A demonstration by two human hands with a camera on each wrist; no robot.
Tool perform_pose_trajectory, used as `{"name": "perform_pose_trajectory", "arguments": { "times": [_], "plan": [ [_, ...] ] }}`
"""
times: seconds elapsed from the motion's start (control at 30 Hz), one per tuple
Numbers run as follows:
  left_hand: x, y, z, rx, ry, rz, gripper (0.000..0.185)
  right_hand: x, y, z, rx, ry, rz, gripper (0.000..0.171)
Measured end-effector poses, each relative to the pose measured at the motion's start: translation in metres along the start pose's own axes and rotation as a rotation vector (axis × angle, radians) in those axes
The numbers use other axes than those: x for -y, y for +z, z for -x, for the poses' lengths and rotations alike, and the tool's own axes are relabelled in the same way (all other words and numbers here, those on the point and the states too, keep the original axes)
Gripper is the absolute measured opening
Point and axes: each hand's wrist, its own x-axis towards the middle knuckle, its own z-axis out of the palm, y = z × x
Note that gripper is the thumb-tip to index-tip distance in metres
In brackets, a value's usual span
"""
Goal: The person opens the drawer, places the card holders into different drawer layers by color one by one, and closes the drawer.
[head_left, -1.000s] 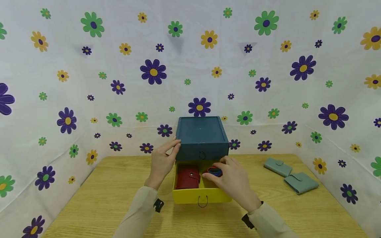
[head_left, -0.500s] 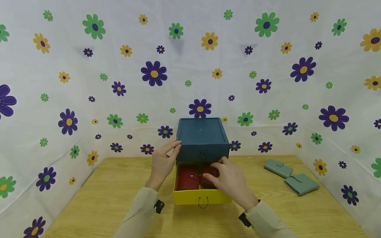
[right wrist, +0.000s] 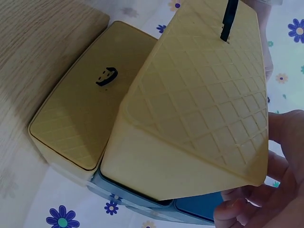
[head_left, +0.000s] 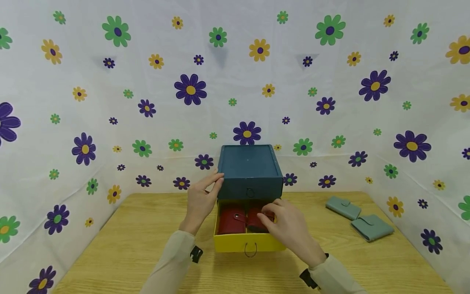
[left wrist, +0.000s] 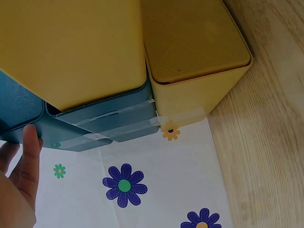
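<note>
A blue drawer box (head_left: 249,171) stands at the back of the wooden table (head_left: 128,245). Its yellow bottom drawer (head_left: 249,241) is pulled out toward me. Two red wallets lie side by side inside it, the left one (head_left: 231,219) in full view. My right hand (head_left: 269,212) reaches into the drawer, fingers curled onto the right red wallet (head_left: 254,218), which it half hides. My left hand (head_left: 212,183) lies with straight fingers (left wrist: 28,159) against the box's left side near its top corner. In the right wrist view, curled fingertips (right wrist: 247,209) show beside the yellow drawer (right wrist: 199,104).
Two grey-green wallets (head_left: 343,206) (head_left: 371,226) lie on the table at the right, near the back. Flowered cloth walls (head_left: 110,122) close in the table on the left, back and right. Bare wood stretches in front of the drawer.
My right hand has lowered the second red wallet into the drawer beside the first one and drawn back slightly. The left hand has stayed on the box.
</note>
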Motion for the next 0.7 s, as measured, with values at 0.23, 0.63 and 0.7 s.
{"name": "perform_pose_trajectory", "arguments": {
  "times": [0.23, 0.63, 0.7],
  "plan": [
    [0.000, -0.001, 0.000, 0.005, -0.015, 0.005, 0.023, 0.003, -0.003, 0.006, -0.042, -0.140, -0.039, 0.010],
    [0.000, -0.001, 0.000, 0.005, 0.002, 0.005, 0.024, 0.010, 0.007, 0.021, -0.040, -0.355, -0.065, 0.011],
    [0.001, 0.000, -0.001, 0.005, 0.010, 0.006, 0.024, 0.011, 0.007, 0.023, -0.050, -0.358, -0.049, 0.012]
  ]
}}
